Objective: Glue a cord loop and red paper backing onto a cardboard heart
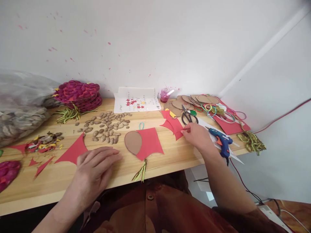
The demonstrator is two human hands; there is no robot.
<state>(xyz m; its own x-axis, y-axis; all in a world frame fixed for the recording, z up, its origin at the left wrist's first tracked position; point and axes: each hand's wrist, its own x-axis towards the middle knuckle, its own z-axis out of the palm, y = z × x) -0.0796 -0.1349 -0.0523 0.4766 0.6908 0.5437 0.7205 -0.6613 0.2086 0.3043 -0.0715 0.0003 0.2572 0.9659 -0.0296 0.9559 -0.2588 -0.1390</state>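
Note:
My left hand [96,168] lies flat on the wooden table [170,155], fingers stretched out, next to a red paper offcut [73,151]. My right hand [198,136] reaches right and pinches the edge of a red paper scrap [173,124]. Between the hands lies a red paper sheet [150,142] with a brown cardboard oval [133,142] on it and a green-yellow tassel [141,171] hanging at the table edge.
Loose nuts [109,126] lie scattered mid-table. Black scissors [188,116] and a blue glue gun [221,139] are right of my hand. Cardboard ovals [187,102], cords [250,140], a magenta stack [79,94], a bag of nuts [19,113] and a star sheet [136,100] line the back.

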